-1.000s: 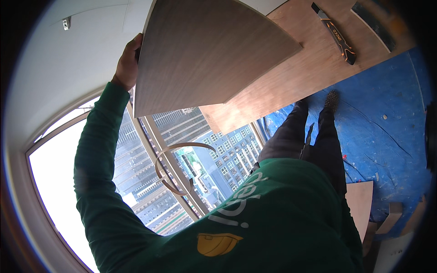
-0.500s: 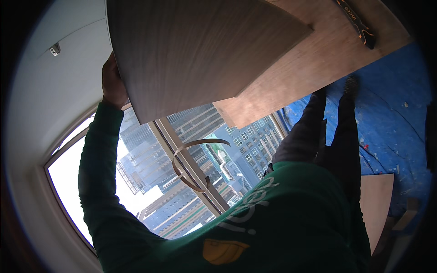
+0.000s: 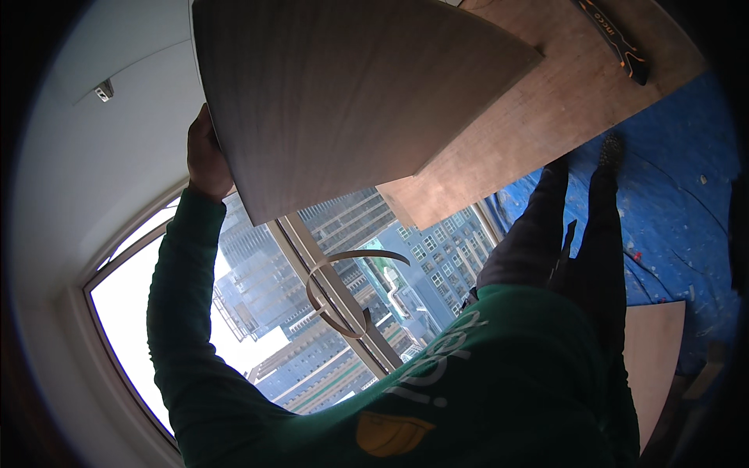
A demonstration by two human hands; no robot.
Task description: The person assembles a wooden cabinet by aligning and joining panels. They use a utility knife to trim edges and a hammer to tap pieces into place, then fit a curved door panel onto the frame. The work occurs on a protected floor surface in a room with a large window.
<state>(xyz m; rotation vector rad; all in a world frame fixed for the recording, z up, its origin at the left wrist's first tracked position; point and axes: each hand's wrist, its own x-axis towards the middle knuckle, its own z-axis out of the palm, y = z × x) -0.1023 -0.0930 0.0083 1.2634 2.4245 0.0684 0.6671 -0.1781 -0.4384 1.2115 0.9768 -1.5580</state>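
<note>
My left hand [image 3: 206, 153] grips the left edge of a large grey-brown wood-grain panel [image 3: 343, 93], held up near the top of the view. The green sleeve of that arm rises from the lower left. A thin curled strip of edge banding [image 3: 343, 290] hangs below the panel, in front of the window. The panel's far corner lies over a plywood board [image 3: 546, 109]. My right hand is not visible.
A black and orange hand tool [image 3: 616, 35] lies on the plywood board. Behind is a tall window [image 3: 257, 312] with city buildings outside. A blue floor sheet [image 3: 679, 195] lies at right, with my dark-trousered legs [image 3: 577, 226] and another plywood piece [image 3: 655, 359].
The panel has come closer and fills more of the top of the view. My left hand on its edge sits lower in the picture than before.
</note>
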